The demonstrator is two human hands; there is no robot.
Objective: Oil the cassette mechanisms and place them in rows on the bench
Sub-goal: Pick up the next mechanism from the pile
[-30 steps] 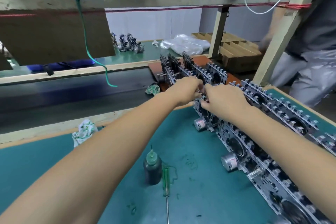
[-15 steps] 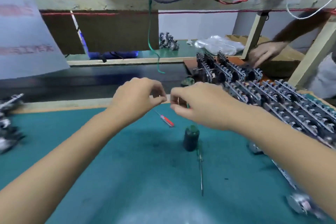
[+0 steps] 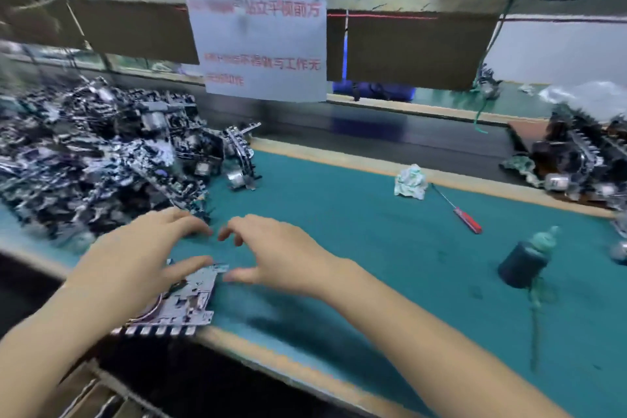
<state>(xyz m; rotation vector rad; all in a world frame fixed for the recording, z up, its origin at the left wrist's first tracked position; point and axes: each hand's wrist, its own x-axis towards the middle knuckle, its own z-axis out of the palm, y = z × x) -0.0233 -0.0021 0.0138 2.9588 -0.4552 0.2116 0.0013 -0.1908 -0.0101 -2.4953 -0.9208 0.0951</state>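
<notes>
- Our left hand [image 3: 135, 258] and right hand [image 3: 278, 254] hover with loose, spread fingers, grasping nothing.
- A cassette mechanism [image 3: 183, 302] lies under them at the worktop's [image 3: 339, 214] near edge.

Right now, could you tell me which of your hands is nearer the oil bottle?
Right. The right hand hovers over the mat, with open mat between it and the oil bottle off to its right. The left hand is farther left, over a flat mechanism.
</notes>
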